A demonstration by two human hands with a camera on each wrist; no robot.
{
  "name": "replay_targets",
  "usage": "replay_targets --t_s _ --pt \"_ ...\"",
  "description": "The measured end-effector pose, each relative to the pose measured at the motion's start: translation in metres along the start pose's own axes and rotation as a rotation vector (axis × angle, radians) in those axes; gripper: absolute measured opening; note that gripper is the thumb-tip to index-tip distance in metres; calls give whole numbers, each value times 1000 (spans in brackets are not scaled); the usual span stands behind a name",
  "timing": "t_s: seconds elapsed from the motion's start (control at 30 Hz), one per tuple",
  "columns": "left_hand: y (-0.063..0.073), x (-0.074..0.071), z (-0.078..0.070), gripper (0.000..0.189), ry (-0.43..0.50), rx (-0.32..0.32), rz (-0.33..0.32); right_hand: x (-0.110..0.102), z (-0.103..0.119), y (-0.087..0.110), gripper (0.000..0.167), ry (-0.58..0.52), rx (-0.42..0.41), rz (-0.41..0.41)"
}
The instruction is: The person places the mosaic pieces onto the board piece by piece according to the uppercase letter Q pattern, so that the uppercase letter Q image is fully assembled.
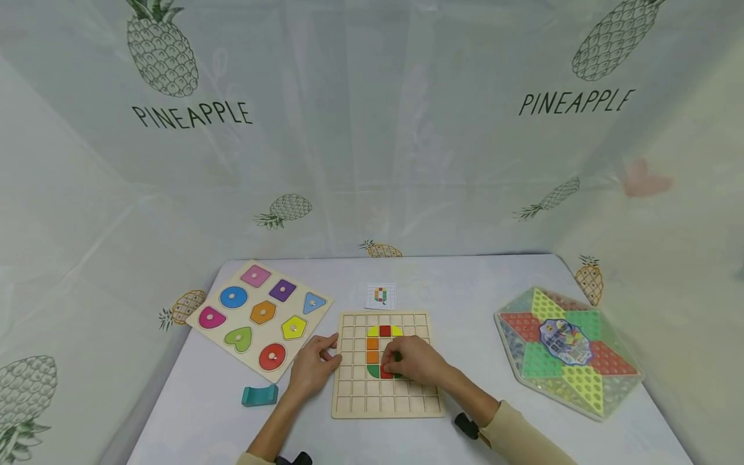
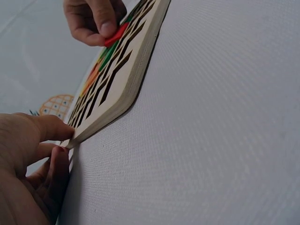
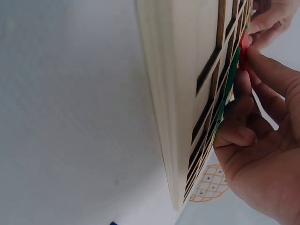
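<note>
A square wooden grid board [image 1: 388, 413] lies flat in the middle of the table. On it, yellow, red, orange and green tiles form a ring. My right hand [image 1: 415, 358] pinches a red square tile [image 2: 117, 35] at the ring's lower row, and in the head view it covers part of the ring's right side. Next to that tile is a green rounded tile [image 1: 373, 371]. My left hand [image 1: 314, 368] rests against the board's left edge, its fingertips touching the rim in the left wrist view.
Behind the board lies a small pattern card [image 1: 380, 296]. A shape puzzle board [image 1: 308, 300] with knobbed pieces is at left, a teal curved block [image 1: 259, 395] in front of it. At right sits a hexagonal game box [image 1: 572, 352]. The white table [image 1: 476, 290] meets a pineapple-print curtain [image 1: 372, 129].
</note>
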State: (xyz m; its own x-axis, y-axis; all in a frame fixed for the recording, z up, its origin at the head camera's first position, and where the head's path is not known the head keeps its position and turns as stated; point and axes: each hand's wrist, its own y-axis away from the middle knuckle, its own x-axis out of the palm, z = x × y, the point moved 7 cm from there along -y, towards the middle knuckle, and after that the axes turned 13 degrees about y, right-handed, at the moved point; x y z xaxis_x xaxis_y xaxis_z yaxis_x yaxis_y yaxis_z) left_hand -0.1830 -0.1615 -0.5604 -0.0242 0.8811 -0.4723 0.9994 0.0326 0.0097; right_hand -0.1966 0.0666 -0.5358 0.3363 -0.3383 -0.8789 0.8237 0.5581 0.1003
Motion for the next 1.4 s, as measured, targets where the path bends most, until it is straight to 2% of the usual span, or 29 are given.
replay_targets --t_s 0.27,0.5,0.73,1.0,1.23,1.4 --pt "0 0 0 52 -7 8 -1 0 4 0 11 36 -24 -17" --pt "0 0 1 52 -5 4 -1 -10 -2 5 6 -15 -31 9" --pt "-2 1 1 52 1 6 3 -29 -30 23 4 -73 -13 29" --pt "-2 1 3 52 -7 13 2 -50 -66 53 9 -49 40 51" --pt "0 0 2 53 -1 4 -1 -51 -90 78 30 -20 50 178" --pt "0 1 1 53 4 9 -6 -46 -94 85 35 81 50 193"
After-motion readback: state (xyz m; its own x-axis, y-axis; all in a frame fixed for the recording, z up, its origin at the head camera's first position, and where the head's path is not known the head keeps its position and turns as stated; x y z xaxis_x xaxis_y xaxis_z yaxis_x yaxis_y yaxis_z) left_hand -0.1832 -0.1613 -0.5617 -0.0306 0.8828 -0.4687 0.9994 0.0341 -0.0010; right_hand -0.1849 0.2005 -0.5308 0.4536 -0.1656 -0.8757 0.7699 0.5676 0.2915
